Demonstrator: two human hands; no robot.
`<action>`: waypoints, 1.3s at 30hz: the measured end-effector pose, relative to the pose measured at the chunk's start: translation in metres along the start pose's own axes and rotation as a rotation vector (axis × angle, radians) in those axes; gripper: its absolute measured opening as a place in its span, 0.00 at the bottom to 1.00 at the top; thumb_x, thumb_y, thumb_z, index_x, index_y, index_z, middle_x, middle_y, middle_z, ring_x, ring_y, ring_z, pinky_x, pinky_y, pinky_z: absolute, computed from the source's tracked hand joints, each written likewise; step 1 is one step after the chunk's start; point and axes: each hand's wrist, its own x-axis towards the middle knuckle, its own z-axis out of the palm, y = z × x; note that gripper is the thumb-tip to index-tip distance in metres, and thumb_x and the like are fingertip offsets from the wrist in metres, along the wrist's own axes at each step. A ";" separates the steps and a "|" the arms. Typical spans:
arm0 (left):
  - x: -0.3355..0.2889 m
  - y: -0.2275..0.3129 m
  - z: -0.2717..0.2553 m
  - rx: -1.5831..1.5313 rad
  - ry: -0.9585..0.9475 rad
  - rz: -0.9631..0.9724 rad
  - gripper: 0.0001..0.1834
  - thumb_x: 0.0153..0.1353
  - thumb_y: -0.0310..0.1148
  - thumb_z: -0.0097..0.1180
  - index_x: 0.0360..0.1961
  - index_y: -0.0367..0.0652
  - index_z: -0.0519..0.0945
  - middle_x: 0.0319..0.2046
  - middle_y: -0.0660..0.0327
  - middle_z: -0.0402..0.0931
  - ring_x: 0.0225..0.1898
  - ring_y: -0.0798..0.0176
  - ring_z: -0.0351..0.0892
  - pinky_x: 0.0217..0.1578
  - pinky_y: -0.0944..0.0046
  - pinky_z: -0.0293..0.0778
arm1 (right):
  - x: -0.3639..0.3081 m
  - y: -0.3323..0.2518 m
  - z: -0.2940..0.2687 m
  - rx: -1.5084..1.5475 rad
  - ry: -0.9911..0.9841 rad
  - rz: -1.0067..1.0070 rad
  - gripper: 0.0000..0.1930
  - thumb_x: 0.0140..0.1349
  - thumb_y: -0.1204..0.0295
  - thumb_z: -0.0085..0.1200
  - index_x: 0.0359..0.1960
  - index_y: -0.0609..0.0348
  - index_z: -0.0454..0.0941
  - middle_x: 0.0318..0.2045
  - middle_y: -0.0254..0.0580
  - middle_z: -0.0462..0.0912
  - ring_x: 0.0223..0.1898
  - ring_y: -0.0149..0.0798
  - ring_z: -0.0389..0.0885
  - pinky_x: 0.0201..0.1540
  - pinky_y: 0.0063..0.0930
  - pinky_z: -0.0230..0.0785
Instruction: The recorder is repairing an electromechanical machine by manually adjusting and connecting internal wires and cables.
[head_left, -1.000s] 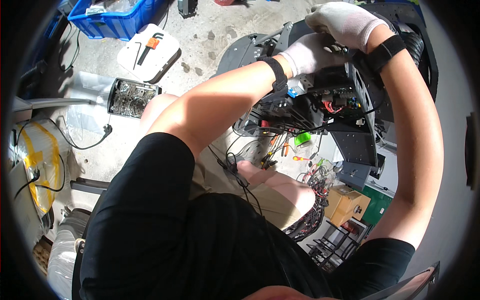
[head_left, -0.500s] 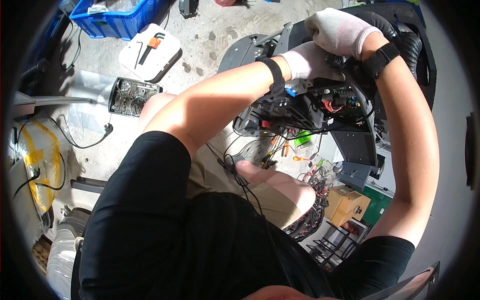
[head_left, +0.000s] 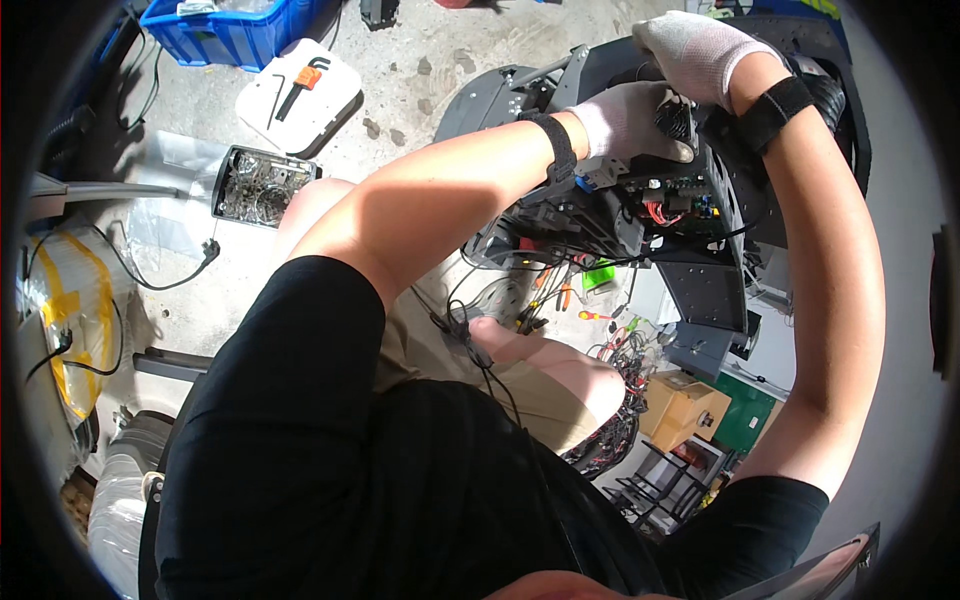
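Both hands wear white knit gloves and work at the upper right, on a black machine (head_left: 705,290) with its inside exposed. My left hand (head_left: 628,122) is closed around a black ribbed part (head_left: 674,118), with the thumb pointing right beneath it. Just above and to the right, my right hand (head_left: 700,55) has its fingers curled downward over the machine's top; its fingertips and anything in them are hidden. Below the hands, a green circuit board (head_left: 682,195) with red wires shows inside the housing. A black corrugated hose (head_left: 826,98) lies beside my right wrist.
On the floor at left are a white board (head_left: 315,105) with hex keys in an orange holder, an open box of wiring (head_left: 265,187) and a blue crate (head_left: 230,38). Cables, pliers and a screwdriver (head_left: 597,316) lie below the machine, near a cardboard box (head_left: 685,408).
My right hand has shifted slightly right and apart from my left hand. More of the black ribbed part in my left hand now shows. The whole view has shifted a little.
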 end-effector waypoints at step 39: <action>-0.005 0.016 -0.009 -0.068 -0.056 -0.197 0.40 0.51 0.50 0.73 0.62 0.41 0.77 0.56 0.47 0.81 0.60 0.48 0.79 0.63 0.57 0.71 | 0.006 -0.001 0.024 -0.189 0.109 -0.028 0.09 0.61 0.77 0.57 0.43 0.64 0.81 0.39 0.57 0.87 0.45 0.55 0.87 0.46 0.43 0.81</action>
